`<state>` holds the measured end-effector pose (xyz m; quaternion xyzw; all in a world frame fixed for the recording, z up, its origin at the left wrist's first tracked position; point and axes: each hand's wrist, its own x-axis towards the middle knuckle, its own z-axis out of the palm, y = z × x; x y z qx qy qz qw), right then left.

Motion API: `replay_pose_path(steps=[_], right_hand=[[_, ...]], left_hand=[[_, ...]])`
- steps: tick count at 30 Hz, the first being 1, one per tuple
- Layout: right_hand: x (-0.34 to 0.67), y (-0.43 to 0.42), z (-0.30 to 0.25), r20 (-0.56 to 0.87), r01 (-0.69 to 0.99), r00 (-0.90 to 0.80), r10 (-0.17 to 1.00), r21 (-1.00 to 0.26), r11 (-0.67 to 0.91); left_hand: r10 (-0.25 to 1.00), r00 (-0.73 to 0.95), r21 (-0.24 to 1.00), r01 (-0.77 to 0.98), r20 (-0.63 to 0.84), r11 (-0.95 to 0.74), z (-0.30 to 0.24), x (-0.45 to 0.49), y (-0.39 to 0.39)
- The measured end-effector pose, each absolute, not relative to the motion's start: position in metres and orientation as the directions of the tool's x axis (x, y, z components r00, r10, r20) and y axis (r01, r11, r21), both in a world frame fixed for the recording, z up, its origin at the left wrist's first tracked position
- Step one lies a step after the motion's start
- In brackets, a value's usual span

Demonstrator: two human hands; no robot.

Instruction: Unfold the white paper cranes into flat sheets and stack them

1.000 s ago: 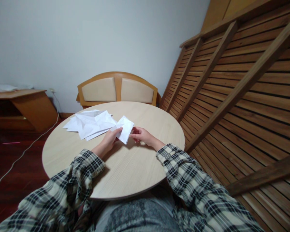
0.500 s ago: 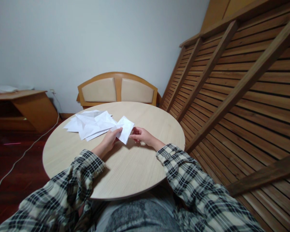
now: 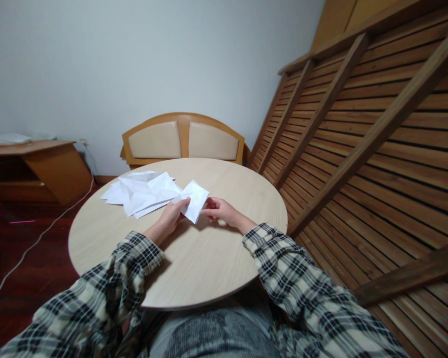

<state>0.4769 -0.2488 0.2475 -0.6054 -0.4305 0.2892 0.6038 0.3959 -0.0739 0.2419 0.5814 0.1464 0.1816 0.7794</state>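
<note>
A small folded sheet of white paper (image 3: 196, 199) is held above the round table, tilted with one corner toward me. My left hand (image 3: 172, 215) is closed on its left side, thumb on top and fingers underneath. At the paper's right edge is my right hand (image 3: 220, 211), its fingers curled and the fingertips pinched at the edge. Left of the folded paper lies a loose pile of creased white sheets (image 3: 142, 191), partly overlapping one another.
The round pale wooden table (image 3: 216, 263) stands in front of me. Behind it is a padded headboard (image 3: 184, 136) against the wall. A slatted wooden panel (image 3: 358, 149) leans at the right. On the left are a low cabinet (image 3: 59, 171) and a white cable (image 3: 41, 236) along the floor.
The view has shifted very slightly. Both hands and the folded paper keep nearly the same position; the pile of sheets lies as before.
</note>
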Motion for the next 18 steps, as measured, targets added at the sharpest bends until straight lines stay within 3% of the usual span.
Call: replay_pose_path(steps=[18], right_hand=[[0.4761, -0.2468, 0.2485, 0.097, 0.122, 0.524, 0.846, -0.992, 0.038]], left_hand=[[0.445, 0.894, 0.953, -0.087, -0.054, 0.291, 0.2427, 0.3959, -0.0739]])
